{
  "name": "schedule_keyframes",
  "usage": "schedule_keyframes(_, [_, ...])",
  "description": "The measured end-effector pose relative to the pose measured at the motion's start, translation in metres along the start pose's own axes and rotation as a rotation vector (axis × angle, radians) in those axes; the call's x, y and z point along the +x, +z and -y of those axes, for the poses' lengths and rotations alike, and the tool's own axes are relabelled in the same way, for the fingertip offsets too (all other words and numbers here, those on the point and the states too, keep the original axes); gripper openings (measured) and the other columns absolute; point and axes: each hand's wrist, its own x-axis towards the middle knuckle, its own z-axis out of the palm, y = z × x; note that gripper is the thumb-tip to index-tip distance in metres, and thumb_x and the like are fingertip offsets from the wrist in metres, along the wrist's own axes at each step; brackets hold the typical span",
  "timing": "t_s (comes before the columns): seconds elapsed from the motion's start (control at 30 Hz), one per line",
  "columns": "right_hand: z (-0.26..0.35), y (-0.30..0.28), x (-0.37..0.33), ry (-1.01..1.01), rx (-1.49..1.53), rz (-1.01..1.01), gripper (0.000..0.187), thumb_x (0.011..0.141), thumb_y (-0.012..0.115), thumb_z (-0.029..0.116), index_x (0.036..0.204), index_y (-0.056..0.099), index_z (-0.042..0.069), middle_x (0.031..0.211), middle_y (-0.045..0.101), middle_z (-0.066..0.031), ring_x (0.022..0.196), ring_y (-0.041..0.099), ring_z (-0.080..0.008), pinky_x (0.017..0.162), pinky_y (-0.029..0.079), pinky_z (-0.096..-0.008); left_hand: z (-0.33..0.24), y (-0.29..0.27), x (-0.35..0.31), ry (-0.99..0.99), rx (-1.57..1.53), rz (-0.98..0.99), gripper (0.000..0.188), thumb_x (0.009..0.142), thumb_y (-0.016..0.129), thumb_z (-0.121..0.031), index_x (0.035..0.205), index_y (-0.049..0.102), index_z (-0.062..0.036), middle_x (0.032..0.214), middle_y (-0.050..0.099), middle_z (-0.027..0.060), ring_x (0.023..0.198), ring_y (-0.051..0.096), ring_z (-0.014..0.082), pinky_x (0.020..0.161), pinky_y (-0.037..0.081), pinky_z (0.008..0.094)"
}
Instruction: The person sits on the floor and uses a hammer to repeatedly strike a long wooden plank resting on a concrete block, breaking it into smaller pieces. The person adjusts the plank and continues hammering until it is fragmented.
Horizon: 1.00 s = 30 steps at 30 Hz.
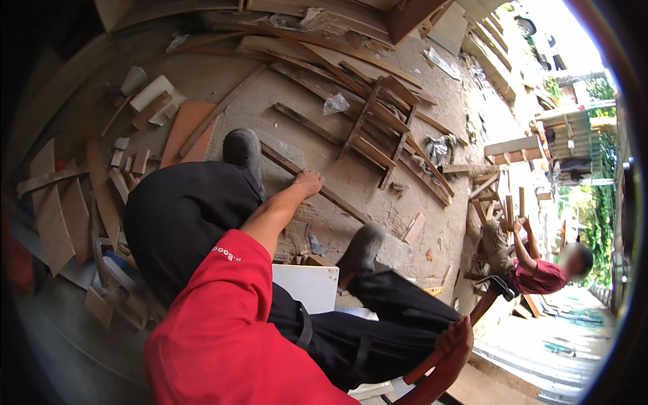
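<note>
My left hand is closed around a long, narrow wooden strip, which lies low over the ground between my two feet. One end reaches my left shoe, and the other comes close to my right shoe. At the lower right, my right hand grips the wooden handle of a hammer. Its dark metal head points up and away from me, well apart from the strip. Under my legs is a white box-like piece, partly covered by my trousers.
Scrap boards lie heaped at the left. Beyond my feet is a ladder-like wooden frame among long battens. A clear plastic scrap lies nearby. At the right, a co-worker in a red shirt handles wooden pieces.
</note>
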Motion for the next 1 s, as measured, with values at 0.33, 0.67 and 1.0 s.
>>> schedule_keyframes(0.33, [-0.022,0.049,0.075,0.141,0.087,0.285,0.02,0.096,0.057,0.032,0.087,0.052,0.015,0.058,0.037,0.0073,0.04,0.03,-0.0047,0.035,0.024,-0.0215,0.017,-0.124,-0.001,0.226,0.089,-0.203,0.033,0.09,0.058,-0.033,0.106,0.055,-0.004,0.096,0.067,0.0162,0.093,0.067,0.0324,0.076,0.051,0.0457])
schedule_keyframes(0.67, [-0.067,0.103,0.159,0.413,0.436,0.634,0.021,0.097,0.057,0.028,0.083,0.048,0.016,0.056,0.029,0.009,0.041,0.026,-0.0027,0.035,0.021,-0.02,0.001,-0.184,-0.088,0.131,0.057,-0.058,0.044,0.093,0.054,-0.043,0.108,0.054,-0.0008,0.1,0.066,0.0208,0.093,0.066,0.0376,0.076,0.052,0.0481])
schedule_keyframes(1.0, [-0.06,0.166,0.166,0.44,0.501,0.75,0.024,0.095,0.061,0.028,0.081,0.045,0.016,0.058,0.029,0.0087,0.042,0.027,-0.0031,0.038,0.023,-0.0209,0.016,-0.206,-0.149,0.123,0.445,-0.253,0.028,0.085,0.065,-0.033,0.107,0.06,-0.0157,0.093,0.062,0.0092,0.093,0.065,0.0238,0.067,0.051,0.0388])
